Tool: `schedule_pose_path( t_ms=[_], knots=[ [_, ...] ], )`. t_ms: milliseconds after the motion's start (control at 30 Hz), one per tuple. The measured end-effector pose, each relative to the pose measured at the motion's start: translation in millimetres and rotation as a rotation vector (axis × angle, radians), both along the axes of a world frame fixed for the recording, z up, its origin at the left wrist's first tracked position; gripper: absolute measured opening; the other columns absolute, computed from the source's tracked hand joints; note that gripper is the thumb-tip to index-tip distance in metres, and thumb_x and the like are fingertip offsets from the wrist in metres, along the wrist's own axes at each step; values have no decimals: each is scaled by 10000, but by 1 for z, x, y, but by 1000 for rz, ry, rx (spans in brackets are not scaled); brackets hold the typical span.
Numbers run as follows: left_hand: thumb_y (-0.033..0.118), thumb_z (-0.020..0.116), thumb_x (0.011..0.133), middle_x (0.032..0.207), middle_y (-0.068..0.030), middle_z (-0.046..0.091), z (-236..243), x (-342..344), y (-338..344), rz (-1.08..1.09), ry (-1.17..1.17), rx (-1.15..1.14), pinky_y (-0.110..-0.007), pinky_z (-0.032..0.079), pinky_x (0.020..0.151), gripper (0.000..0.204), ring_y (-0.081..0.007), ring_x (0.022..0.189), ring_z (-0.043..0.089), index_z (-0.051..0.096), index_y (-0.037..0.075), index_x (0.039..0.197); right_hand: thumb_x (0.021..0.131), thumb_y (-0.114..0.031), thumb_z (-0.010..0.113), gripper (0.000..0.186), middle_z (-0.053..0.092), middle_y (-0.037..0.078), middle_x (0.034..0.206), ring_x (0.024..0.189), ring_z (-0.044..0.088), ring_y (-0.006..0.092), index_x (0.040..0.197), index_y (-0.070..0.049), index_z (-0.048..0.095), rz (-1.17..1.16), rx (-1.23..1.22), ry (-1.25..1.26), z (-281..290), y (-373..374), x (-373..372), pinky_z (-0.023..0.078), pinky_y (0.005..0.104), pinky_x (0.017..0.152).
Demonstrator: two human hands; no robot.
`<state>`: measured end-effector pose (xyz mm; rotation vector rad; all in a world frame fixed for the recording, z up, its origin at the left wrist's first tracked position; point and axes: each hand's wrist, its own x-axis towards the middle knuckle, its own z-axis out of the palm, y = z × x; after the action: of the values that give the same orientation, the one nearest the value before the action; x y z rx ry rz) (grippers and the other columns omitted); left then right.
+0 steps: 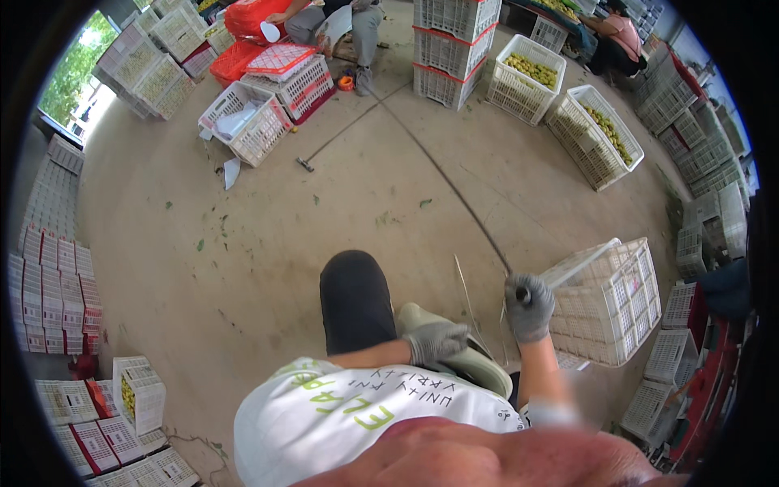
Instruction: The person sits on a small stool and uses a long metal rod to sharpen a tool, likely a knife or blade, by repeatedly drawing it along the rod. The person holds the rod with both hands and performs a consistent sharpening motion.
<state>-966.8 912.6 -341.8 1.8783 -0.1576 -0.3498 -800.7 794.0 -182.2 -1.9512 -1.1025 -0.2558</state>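
Note:
My right hand (529, 307), in a grey glove, is closed around a long thin dark rod (464, 201). The rod's near end pokes out above the fist, and its length runs away over the floor toward a seated person's foot; its far end is hard to make out. Right beside that fist stands a white slatted plastic crate (613, 304), tilted. My left hand (436, 342), also gloved in grey, lies across my lap with fingers stretched loosely to the right. It rests against a pale green rounded thing (479, 367) whose kind I cannot tell.
Two crates of yellow-green fruit (507, 99) (580, 138) stand at the far right, beside a crate stack (453, 61). A white crate with papers (247, 134) is at the far left. Crate stacks (53, 284) line both sides. Two people are farther off.

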Motion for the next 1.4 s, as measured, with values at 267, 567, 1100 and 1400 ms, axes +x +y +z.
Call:
schedule_pose_path(
  t_ms=[267, 567, 1100, 1400],
  knots=[
    [200, 517, 879, 1047, -159, 624, 41, 13, -26, 198, -68, -64, -370, 475, 864, 217, -292, 989, 600, 606, 72, 1030, 782, -197, 660, 158, 662, 136, 836, 774, 638, 335, 915, -112, 675, -221, -346, 356, -19, -96, -102, 506, 393, 673],
    [335, 601, 812, 897, -179, 630, 77, 15, -35, 94, -417, 290, -449, 466, 762, 301, -387, 859, 586, 630, 57, 922, 806, -289, 658, 220, 658, 147, 850, 795, 630, 337, 956, -130, 680, -263, -359, 540, -27, -102, -124, 496, 393, 699],
    [361, 459, 928, 1039, -172, 629, 71, 8, -35, 217, -545, 215, -401, 462, 869, 390, -348, 970, 596, 624, 29, 1053, 795, -151, 646, 435, 594, 165, 1026, 968, 594, 291, 1193, -44, 506, 11, 198, 924, -69, -83, -160, 462, 374, 884],
    [242, 642, 847, 1021, -154, 616, 84, 9, -55, 142, -247, 69, -362, 473, 846, 420, -279, 936, 605, 566, -26, 1161, 776, -215, 640, 375, 598, 117, 938, 892, 591, 234, 1107, -68, 543, -40, 485, 753, -108, -70, -144, 471, 353, 825]
  ],
)
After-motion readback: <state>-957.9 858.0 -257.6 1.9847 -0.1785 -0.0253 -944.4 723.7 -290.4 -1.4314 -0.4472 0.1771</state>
